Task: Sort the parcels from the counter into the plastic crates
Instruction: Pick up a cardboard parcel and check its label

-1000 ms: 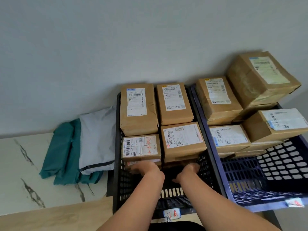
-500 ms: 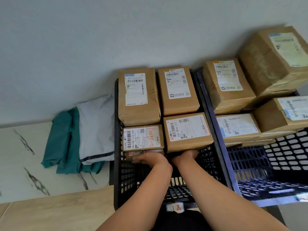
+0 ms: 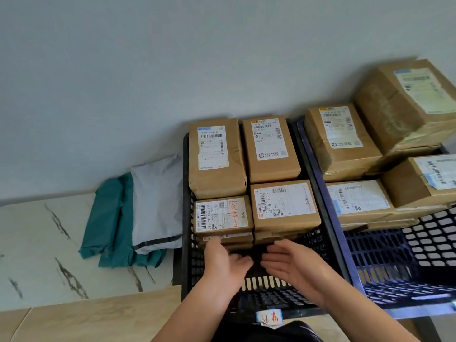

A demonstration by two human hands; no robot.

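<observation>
A black plastic crate [image 3: 187, 245] holds several brown cardboard parcels with white labels, stacked against its far end; the front pair are a small parcel with red writing [image 3: 222, 214] and a wider parcel [image 3: 283, 203]. My left hand [image 3: 223, 262] and my right hand [image 3: 288, 264] hover inside the crate just in front of these stacks, fingers straight, palms turned toward each other, holding nothing. A blue crate [image 3: 350, 245] to the right holds more parcels, with a large box [image 3: 409, 104] on top.
A teal mailer bag [image 3: 108, 218] and a grey mailer bag [image 3: 155, 201] lie on the marbled counter [image 3: 37, 243] left of the black crate. A grey wall stands behind. The black crate carries a small handwritten label [image 3: 269, 317] on its near rim.
Both hands have drawn back from the lower front parcels toward me and opened. The view has shifted, so the crates sit further right.
</observation>
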